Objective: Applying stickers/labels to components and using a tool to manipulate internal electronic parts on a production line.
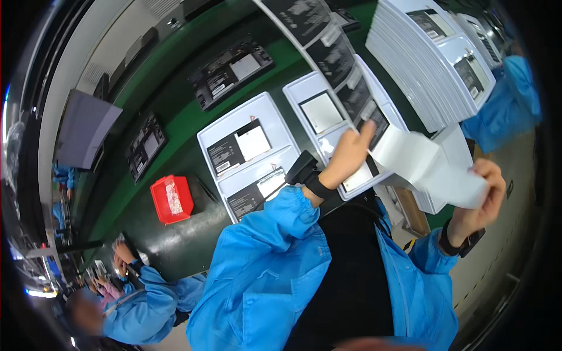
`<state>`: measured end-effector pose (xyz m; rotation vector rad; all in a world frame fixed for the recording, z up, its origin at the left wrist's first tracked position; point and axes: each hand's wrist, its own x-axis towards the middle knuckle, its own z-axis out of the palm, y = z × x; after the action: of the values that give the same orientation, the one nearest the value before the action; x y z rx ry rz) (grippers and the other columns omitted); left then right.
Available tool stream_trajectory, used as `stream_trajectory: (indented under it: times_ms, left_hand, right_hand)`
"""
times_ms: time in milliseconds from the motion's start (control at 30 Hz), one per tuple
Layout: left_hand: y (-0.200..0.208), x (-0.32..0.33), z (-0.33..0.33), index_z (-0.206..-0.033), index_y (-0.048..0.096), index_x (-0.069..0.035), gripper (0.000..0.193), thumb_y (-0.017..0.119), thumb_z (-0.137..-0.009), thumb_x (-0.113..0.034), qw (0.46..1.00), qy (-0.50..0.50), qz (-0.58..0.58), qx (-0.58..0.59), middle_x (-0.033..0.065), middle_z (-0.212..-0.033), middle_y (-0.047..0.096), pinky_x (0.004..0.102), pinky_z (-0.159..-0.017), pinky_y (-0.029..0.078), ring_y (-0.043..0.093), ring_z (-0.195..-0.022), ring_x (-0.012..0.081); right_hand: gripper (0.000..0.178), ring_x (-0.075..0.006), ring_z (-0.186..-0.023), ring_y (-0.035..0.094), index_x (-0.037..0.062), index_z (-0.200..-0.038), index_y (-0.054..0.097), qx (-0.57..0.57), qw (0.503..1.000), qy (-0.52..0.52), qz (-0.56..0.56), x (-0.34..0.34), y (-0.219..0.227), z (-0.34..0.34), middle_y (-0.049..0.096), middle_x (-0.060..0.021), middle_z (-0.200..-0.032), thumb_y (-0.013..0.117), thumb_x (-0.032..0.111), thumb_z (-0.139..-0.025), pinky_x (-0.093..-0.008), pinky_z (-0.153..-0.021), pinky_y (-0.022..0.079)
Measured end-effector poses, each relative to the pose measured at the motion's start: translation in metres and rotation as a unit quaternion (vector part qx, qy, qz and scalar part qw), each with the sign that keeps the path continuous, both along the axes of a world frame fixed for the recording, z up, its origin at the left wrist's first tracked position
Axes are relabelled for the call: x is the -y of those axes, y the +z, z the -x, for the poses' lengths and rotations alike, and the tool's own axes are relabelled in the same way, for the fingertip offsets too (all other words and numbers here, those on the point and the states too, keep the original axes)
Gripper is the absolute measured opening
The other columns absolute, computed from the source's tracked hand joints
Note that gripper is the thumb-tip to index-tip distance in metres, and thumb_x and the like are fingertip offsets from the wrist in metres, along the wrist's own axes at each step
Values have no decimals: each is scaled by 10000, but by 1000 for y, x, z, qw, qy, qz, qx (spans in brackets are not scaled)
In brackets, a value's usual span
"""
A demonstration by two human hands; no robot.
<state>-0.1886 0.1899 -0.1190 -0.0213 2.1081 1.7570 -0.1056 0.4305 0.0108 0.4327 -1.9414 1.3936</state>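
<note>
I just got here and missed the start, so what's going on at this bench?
A person in a blue jacket pinches the edge of a long strip of black printed rectangles in the left hand; the right hand grasps a curling, glossy white sheet stretching between them. On the dark green bench, a white plastic two-part tray holds flat black-and-white pieces, and a red plastic bin sits further left. A stack of white trays stands to the right.
</note>
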Motion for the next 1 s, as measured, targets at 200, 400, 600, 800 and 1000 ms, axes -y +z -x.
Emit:
stream_trajectory:
  times_ms: [200, 400, 600, 800, 1000]
  left_hand:
    - [57, 74, -47, -1542, 278, 46, 961, 853, -796, -150, 966, -177, -94, -161, 256, -1550, 377, 448, -1164, 374, 413, -1427, 372]
    - [31, 125, -54, -1127, 657, 68, 248, 576, -1049, -153, 971, 134, -196, -7, 111, -958, 739, 280, -716, 587, 723, -813, 173]
    - [17, 165, -29, -1184, 657, -8, 279, 639, -945, -150, 962, -133, 163, -172, 237, -768, 669, 440, -638, 532, 687, -699, 400]
    - [10, 170, 6, -1231, 649, -3, 347, 694, -915, -139, 930, -3, 255, -265, 143, -955, 714, 391, -767, 556, 685, -873, 310]
    - [-23, 173, 13, -1205, 672, -43, 386, 704, -821, -38, 844, -11, 336, -419, 96, -1297, 619, 401, -965, 518, 579, -1193, 299]
  right_hand:
    - [112, -102, -640, 635, -45, -1010, 611, 239, 946, 97, 195, 118, -30, 23, 689, -94, -818, 680, -75, -926, -224, -543, 492]
    - [230, -150, -826, 728, -32, -1164, 643, 342, 916, 201, 65, 162, -94, 69, 749, -131, -952, 699, 13, -945, -243, -616, 548]
    - [382, -318, -926, 715, 51, -1256, 676, 93, 903, 266, -325, 169, -85, 118, 703, -168, -1220, 747, 111, -885, -376, -745, 571]
    - [214, -119, -630, 644, -50, -1042, 744, 428, 874, 162, -162, 158, -118, 162, 737, -95, -789, 717, 135, -937, -245, -566, 499]
    - [256, -116, -516, 611, -83, -1033, 733, 523, 831, 149, -117, 156, -130, 186, 728, -107, -790, 713, 160, -952, -225, -494, 451]
